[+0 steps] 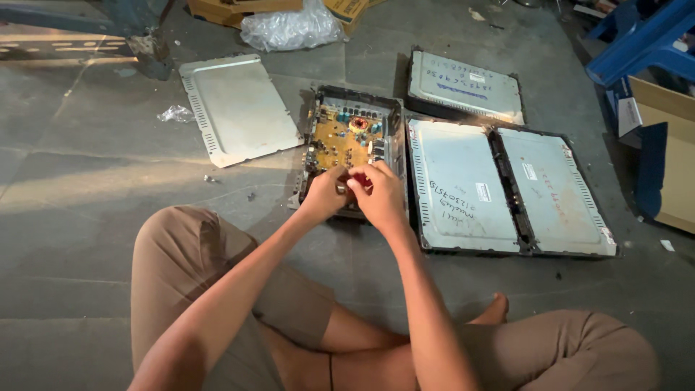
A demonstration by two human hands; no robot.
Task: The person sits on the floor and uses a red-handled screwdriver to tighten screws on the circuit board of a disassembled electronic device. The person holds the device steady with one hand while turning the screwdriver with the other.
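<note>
Left hand grip: the left hand [323, 194] has its fingers curled in and pressed together at the near edge of the opened unit [349, 148], meeting the other hand over a small part; what it pinches is too small to tell.
Right hand grip: the right hand [378, 194] is closed with thumb and fingertips pinched on a small red-tinted piece [360, 181], touching the left hand's fingers.
Opened unit: a dark-framed case lying flat on the floor [87, 181], lid off, its yellow circuit board [342, 137] facing up, with a copper coil [358, 124] near the far end.
Unit's axis: its long side runs away from the person, the near short edge under the hands, tilted slightly to the right at the far end.
Loose cover: a pale metal plate [237, 107] lies flat to the left of the unit, apart from it, turned at an angle.
Closed units: two covered cases [510, 190] sit side by side just right of the opened one, touching it; a third case [465, 85] lies beyond them.
Other things: a crumpled plastic bag [291, 27] and cardboard boxes [217, 10] at the far edge; a blue frame [644, 40] and an open carton [670, 156] at right; small scraps on the floor at left.
In the way: the person's crossed legs [195, 275] lie near the unit; the hands cover its near edge.
</note>
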